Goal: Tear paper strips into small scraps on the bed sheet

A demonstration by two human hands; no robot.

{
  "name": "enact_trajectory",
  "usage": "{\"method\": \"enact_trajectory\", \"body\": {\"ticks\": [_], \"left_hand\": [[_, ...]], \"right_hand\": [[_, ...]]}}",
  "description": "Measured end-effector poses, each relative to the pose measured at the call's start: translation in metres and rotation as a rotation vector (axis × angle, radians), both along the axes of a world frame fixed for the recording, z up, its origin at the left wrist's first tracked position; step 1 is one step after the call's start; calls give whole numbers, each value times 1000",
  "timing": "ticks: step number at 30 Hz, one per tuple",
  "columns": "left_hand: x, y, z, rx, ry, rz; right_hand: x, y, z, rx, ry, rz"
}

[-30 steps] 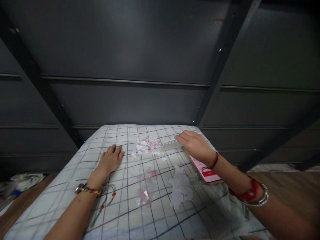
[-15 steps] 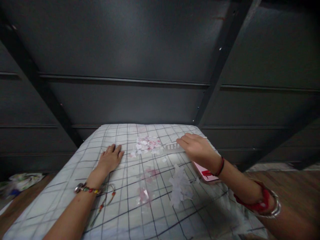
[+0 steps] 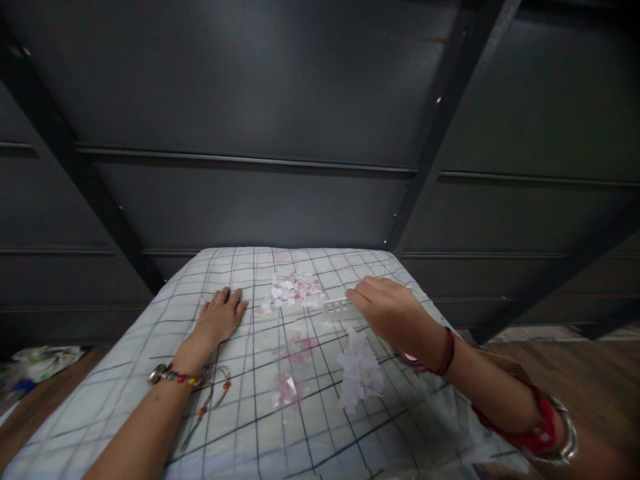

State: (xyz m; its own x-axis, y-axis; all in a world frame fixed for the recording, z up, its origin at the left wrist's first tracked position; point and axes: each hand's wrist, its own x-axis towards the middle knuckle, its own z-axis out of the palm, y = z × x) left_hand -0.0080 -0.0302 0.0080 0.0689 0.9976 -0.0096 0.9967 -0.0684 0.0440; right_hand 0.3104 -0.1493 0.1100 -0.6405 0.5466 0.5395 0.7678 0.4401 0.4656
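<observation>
My left hand point(image 3: 221, 317) lies flat on the white checked cloth point(image 3: 265, 433), fingers spread and holding nothing. My right hand point(image 3: 386, 308) is closed around a white flat strip with a row of holes point(image 3: 336, 309); one end sticks out to the left of the fingers. Just left of the strip's tip lies a pile of white and pink paper scraps point(image 3: 296, 288). Nearer to me is a second pile, of white paper scraps point(image 3: 361, 373). Beside it, pink-stained clear pieces point(image 3: 290, 387) rest on the cloth.
Dark metal panels point(image 3: 260, 207) stand behind the cloth-covered surface. A pink flat object point(image 3: 411, 358) is mostly hidden under my right wrist. Cords from my left bracelet point(image 3: 203, 412) trail over the cloth. Crumpled wrapping point(image 3: 45, 363) lies at the far left, and wooden floor point(image 3: 575, 380) shows at right.
My right hand has moved slightly left and toward me with the holed strip, now covering more of the pink object. My left hand and the paper piles look unchanged.
</observation>
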Motion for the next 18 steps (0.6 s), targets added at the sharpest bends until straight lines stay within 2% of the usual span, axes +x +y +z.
{"method": "enact_trajectory", "body": {"ticks": [6,10,13,18], "left_hand": [[0,-1,1,23,16,-4],[1,-1,1,33,-4,-11],[1,-2,2,25,-15,-11],[1,-2,2,8,-6,-11]], "right_hand": [[-5,-10,4,-81,6,0],[0,1,7,-5,24,-1],[2,18,-1,24,7,13],[1,29,-16,-31,1,43]]}}
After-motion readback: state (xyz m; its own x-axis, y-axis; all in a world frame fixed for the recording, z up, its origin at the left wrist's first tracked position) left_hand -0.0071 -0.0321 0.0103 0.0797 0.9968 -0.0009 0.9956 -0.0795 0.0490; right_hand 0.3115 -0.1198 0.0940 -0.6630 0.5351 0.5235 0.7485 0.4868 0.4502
